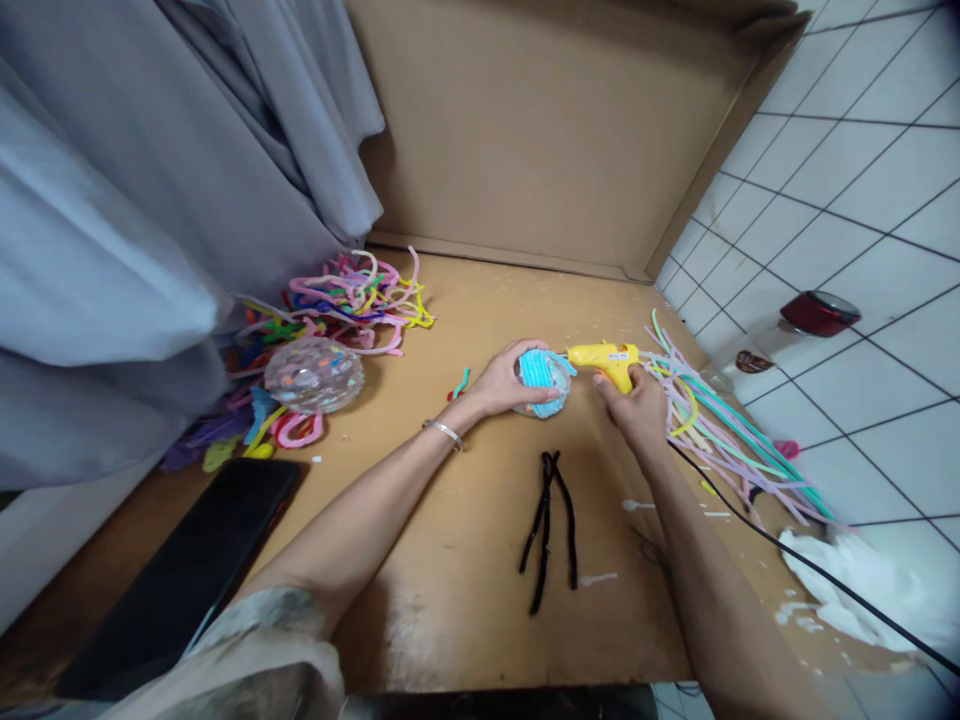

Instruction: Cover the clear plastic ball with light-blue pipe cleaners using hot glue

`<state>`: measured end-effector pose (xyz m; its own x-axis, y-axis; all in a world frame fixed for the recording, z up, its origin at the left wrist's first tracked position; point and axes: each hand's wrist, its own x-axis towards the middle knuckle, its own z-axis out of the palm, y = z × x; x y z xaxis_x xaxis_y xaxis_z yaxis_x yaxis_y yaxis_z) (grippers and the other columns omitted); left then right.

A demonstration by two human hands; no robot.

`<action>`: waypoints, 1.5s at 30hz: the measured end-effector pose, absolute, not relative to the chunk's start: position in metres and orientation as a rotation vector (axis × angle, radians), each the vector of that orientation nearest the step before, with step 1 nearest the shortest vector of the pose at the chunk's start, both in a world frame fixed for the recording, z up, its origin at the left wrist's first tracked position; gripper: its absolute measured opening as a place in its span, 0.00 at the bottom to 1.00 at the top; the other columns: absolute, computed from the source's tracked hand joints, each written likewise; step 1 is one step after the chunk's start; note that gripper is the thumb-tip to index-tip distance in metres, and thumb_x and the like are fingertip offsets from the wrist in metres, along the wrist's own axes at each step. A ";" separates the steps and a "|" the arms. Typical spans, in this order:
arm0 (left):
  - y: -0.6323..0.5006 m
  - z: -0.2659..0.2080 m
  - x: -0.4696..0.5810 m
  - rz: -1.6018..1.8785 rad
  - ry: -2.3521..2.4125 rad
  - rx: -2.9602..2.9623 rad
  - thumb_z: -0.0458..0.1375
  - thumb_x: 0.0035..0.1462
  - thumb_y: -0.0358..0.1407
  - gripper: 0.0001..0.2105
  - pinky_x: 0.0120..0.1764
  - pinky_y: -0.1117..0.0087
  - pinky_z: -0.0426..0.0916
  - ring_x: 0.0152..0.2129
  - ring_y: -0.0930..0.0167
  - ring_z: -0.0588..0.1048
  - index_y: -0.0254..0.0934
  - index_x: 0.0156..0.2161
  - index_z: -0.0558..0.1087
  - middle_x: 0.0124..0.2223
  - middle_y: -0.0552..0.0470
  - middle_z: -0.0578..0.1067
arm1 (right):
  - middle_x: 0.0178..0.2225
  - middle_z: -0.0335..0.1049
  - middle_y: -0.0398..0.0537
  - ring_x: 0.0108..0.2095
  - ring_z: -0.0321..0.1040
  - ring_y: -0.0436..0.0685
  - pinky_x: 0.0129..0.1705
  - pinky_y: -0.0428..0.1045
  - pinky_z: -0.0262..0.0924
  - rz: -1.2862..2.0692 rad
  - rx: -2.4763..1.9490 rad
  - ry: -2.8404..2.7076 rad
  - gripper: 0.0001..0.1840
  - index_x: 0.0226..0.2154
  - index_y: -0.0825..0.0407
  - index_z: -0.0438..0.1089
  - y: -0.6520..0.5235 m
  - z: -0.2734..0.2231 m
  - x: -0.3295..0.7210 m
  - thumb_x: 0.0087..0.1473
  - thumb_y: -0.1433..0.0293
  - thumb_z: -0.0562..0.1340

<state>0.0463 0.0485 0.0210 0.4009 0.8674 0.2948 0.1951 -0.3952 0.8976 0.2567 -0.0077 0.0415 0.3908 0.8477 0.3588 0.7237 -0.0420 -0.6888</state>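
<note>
My left hand [499, 382] is closed around a rounded clear piece [553, 402] whose side is covered with rows of light-blue pipe cleaner [536, 370]. One blue end sticks out to the right. In my right hand [637, 400] is a yellow glue gun [604, 357], its nozzle pointing left at the top edge of the blue rows. Whether the nozzle touches them I cannot tell. Several black pipe cleaners [546, 530] lie on the table below my hands. A short turquoise and red scrap [459, 385] rests beside my left wrist.
A heap of coloured pipe cleaners [360, 295] and another clear rounded piece [315, 375] sit at left, above a black phone-like slab [187, 570]. Straight pipe cleaners [742, 450], a red-lidded jar [795, 335], white tissue [847, 580] and a black cord [810, 560] are at right. Cardboard [555, 130] stands behind.
</note>
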 end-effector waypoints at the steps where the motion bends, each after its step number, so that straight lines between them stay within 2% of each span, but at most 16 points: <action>1: 0.048 0.021 0.046 1.024 0.916 1.836 0.71 0.41 0.40 0.33 0.53 0.64 0.68 0.50 0.63 0.74 0.36 0.54 0.69 0.55 0.45 0.74 | 0.16 0.50 0.34 0.20 0.47 0.49 0.23 0.48 0.41 0.162 -1.797 -1.370 0.20 0.19 0.46 0.52 -0.008 0.042 0.257 0.41 0.53 0.62; 4: 0.048 0.021 0.046 1.021 0.917 1.847 0.71 0.41 0.40 0.33 0.53 0.64 0.68 0.50 0.63 0.74 0.37 0.54 0.69 0.54 0.46 0.74 | 0.16 0.49 0.34 0.20 0.46 0.49 0.24 0.48 0.42 0.127 -1.806 -1.376 0.21 0.19 0.46 0.51 -0.008 0.042 0.257 0.42 0.53 0.62; 12: 0.047 0.022 0.047 1.021 0.928 1.855 0.72 0.41 0.40 0.33 0.52 0.63 0.69 0.49 0.63 0.74 0.37 0.54 0.69 0.53 0.45 0.75 | 0.19 0.53 0.37 0.23 0.50 0.52 0.27 0.49 0.46 0.056 -1.777 -1.450 0.19 0.20 0.46 0.53 -0.006 0.040 0.261 0.43 0.53 0.61; 45: 0.047 0.024 0.047 1.018 0.916 1.847 0.72 0.41 0.38 0.32 0.52 0.63 0.69 0.48 0.64 0.74 0.37 0.54 0.71 0.53 0.46 0.75 | 0.21 0.53 0.38 0.25 0.52 0.54 0.31 0.51 0.50 -0.018 -1.800 -1.463 0.18 0.23 0.45 0.52 -0.010 0.044 0.255 0.43 0.55 0.61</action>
<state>0.0472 0.0469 0.0237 0.4086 0.8636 0.2953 0.2028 -0.4013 0.8932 0.2550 -0.0097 0.0443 0.3316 0.8168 0.4720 0.8281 -0.0123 -0.5604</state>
